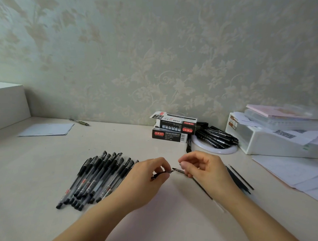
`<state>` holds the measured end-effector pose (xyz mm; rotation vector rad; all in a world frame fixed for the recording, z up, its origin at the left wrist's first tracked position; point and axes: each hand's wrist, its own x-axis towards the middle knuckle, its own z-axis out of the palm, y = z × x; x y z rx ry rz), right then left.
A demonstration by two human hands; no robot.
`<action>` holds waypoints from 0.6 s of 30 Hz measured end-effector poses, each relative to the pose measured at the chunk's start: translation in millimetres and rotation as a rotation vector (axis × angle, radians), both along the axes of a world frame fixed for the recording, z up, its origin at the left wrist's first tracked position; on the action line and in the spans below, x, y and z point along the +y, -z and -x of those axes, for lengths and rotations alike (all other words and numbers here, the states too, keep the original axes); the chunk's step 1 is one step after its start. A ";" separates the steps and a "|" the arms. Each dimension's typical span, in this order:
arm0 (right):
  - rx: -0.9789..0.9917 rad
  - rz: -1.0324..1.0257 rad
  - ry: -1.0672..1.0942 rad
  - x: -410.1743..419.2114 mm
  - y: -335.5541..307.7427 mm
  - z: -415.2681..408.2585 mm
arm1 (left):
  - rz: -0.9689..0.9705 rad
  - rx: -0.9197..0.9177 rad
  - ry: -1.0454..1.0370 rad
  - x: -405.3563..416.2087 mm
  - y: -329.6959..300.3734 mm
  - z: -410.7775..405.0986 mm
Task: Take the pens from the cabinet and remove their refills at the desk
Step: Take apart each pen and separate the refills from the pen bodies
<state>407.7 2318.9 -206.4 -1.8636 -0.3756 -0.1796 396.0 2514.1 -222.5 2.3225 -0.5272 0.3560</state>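
**Pen coming apart between our hands**

We hold one gel pen (177, 170) just above the counter (37, 172), near its front middle. Our left hand (146, 178) has its fingers curled, pinching a short black piece at the pen's tip end. Our right hand (203, 171) pinches the other part with thumb and forefinger, and the pen's thin dark refill (204, 189) trails back under that wrist toward us. The two parts meet, or nearly meet, between the fingertips; we cannot tell whether they are still joined.

To the left of our left hand lies a pile of capped black gel pens (98, 178), fanned side by side on the counter. Just right of our right wrist lie a few loose refills (240, 178).

Farther back stand two stacked pen boxes (173, 131), and beside them a heap of black pen parts (216, 135) on a white round lid (222, 151). A white storage box (277, 141) with papers sits at the right, a paper sheet (48, 129) at the far left.
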 end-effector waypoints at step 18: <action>0.046 0.239 -0.036 6.7 12.5 0.8 | -0.084 -0.144 0.074 -1.0 -3.9 2.3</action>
